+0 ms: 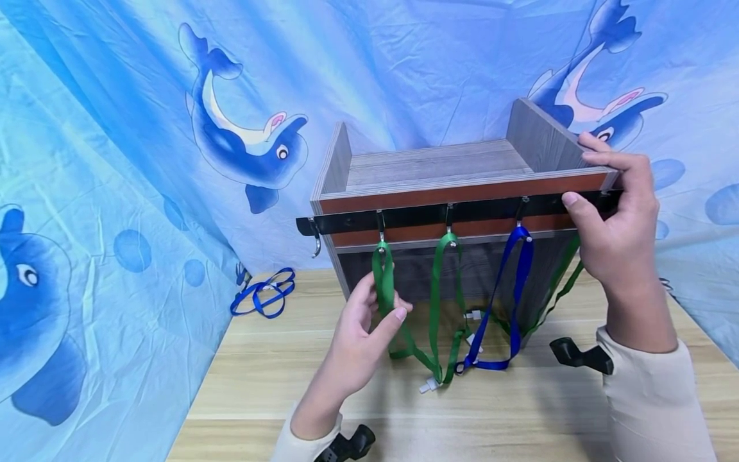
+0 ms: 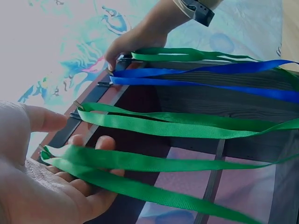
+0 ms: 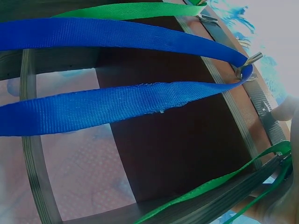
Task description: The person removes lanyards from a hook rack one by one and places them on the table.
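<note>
Pale sleeves (image 1: pixel 652 398) come up from the bottom, each with a black gadget (image 1: pixel 580 356) at the wrist. The left hand (image 1: pixel 358 350) has loose, unsqueezed fingers behind a green ribbon (image 1: pixel 385 276), with the thumb held apart. That ribbon hangs from a hook (image 1: pixel 381 224) on a black bar (image 1: pixel 416 216). The right hand (image 1: pixel 626 231) grips the corner of a wooden shelf (image 1: pixel 439 163), its thumb on the bar. A second green ribbon (image 1: pixel 435 295), a hanging blue ribbon (image 1: pixel 522 269) and a third green ribbon (image 2: pixel 173 52) hang there too. A loose blue ribbon (image 1: pixel 261 296) lies on the desk (image 1: pixel 260 385).
</note>
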A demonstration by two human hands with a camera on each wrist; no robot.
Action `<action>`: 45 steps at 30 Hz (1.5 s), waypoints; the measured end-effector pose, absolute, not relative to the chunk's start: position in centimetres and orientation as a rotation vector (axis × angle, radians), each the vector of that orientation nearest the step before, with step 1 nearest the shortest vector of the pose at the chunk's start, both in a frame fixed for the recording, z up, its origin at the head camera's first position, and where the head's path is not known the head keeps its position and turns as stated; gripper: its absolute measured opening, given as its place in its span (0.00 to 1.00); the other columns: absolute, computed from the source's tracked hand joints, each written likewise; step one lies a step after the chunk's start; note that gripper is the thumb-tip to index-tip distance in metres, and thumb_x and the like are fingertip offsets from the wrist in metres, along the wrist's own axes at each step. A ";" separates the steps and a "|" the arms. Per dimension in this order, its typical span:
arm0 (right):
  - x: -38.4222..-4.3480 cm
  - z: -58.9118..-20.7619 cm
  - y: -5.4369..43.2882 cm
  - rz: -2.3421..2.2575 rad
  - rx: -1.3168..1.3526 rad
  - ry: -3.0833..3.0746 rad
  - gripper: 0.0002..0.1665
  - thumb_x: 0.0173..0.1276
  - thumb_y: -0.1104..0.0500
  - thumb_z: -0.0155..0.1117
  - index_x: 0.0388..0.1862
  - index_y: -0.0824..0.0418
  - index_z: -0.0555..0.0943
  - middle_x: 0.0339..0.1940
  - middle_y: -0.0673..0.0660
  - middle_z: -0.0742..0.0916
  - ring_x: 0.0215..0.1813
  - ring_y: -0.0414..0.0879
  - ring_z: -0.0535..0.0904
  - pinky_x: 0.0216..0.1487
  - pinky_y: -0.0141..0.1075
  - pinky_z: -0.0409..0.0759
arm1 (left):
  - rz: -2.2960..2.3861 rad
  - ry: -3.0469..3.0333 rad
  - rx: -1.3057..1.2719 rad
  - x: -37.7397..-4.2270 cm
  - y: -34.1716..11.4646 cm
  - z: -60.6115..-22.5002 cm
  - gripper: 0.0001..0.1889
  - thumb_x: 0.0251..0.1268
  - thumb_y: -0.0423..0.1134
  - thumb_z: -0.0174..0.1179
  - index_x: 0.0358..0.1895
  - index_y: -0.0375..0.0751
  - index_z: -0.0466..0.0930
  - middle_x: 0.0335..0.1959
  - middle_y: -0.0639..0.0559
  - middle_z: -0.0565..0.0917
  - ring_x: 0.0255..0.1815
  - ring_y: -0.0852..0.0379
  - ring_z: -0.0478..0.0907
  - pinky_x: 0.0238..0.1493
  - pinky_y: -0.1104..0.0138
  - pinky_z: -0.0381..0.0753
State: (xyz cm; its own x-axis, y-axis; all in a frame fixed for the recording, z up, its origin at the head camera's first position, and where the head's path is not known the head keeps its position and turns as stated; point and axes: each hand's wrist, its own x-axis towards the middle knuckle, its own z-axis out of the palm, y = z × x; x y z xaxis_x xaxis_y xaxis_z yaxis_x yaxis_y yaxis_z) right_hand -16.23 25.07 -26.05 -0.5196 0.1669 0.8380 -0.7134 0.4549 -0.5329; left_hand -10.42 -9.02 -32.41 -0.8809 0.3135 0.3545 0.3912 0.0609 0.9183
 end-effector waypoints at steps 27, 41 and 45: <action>-16.1 -25.9 25.0 1.202 0.469 -1.797 0.32 0.71 0.56 0.65 0.69 0.70 0.73 0.80 0.55 0.77 0.77 0.48 0.75 0.65 0.26 0.76 | -1.026 -2.678 -0.583 -7.6 -12.1 -29.7 0.16 0.87 0.54 0.47 0.42 0.64 0.86 0.34 0.66 0.72 0.38 0.65 0.70 0.40 0.69 0.74; -15.9 -25.8 24.9 1.200 0.452 -1.815 0.32 0.70 0.58 0.64 0.70 0.68 0.73 0.80 0.54 0.76 0.74 0.47 0.77 0.63 0.25 0.77 | -1.469 -2.597 -0.453 -7.1 -13.0 -28.7 0.14 0.86 0.53 0.49 0.54 0.62 0.86 0.34 0.63 0.91 0.25 0.62 0.80 0.31 0.68 0.79; -15.9 -25.8 24.9 1.197 0.453 -1.812 0.32 0.71 0.57 0.65 0.70 0.68 0.73 0.80 0.54 0.76 0.74 0.47 0.77 0.63 0.25 0.78 | -1.485 -2.457 -0.571 -7.2 -13.3 -28.9 0.14 0.87 0.46 0.49 0.56 0.56 0.86 0.44 0.63 0.93 0.36 0.61 0.88 0.44 0.65 0.85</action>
State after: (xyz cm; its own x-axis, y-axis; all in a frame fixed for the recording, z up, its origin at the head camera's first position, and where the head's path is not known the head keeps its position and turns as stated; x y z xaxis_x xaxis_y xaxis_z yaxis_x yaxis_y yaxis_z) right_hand -15.91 24.95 -25.84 -0.5364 0.1626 0.8281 -0.6979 0.4662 -0.5436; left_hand -7.17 -13.29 -28.89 -0.9019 0.2158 0.3742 0.4316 0.4163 0.8003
